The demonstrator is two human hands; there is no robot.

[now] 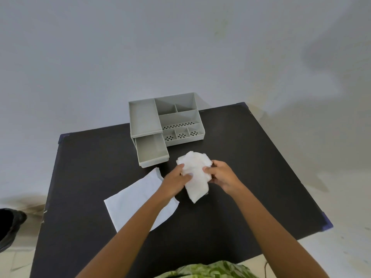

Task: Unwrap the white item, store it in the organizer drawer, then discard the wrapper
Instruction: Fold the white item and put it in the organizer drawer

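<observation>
- White item (pixel 195 175): soft, crumpled, fabric-like or padded sheet, uneven edges, bunched at the top and hanging to a tapered corner at the bottom. Held above the dark surface (pixel 251 177), just in front of the organizer.
- Left hand (pixel 176 178): comes in from lower left, forearm bare, palm turned inward. Fingers (pixel 188 175) curled closed on the left edge of the white item, thumb up near its top corner.
- Right hand (pixel 220 174): comes in from lower right, bare forearm, wrist bent slightly. Fingers closed, pinching the item's right side around its middle; fingertips press into the material.
- Both hands close together, the item between them.
- Wrapper (pixel 130 201): flat, thin, pale sheet, paper-like, roughly rectangular with one rounded corner, faint creases. Lies on the surface under the left forearm, left of the item.
- Organizer (pixel 180 117): grey-green hard plastic, boxy, matte. Open top split into several compartments; front row has small cutout patterns in the floor.
- Drawer (pixel 152 150): same plastic, rectangular tray, pulled out from the organizer's left lower side, inside bare. Near the white item but not touching it.
- Surface: black, matte, square, blue corner caps.
- Wall behind: plain, pale.
- Bottom edge: bit of green patterned clothing (pixel 210 269).
</observation>
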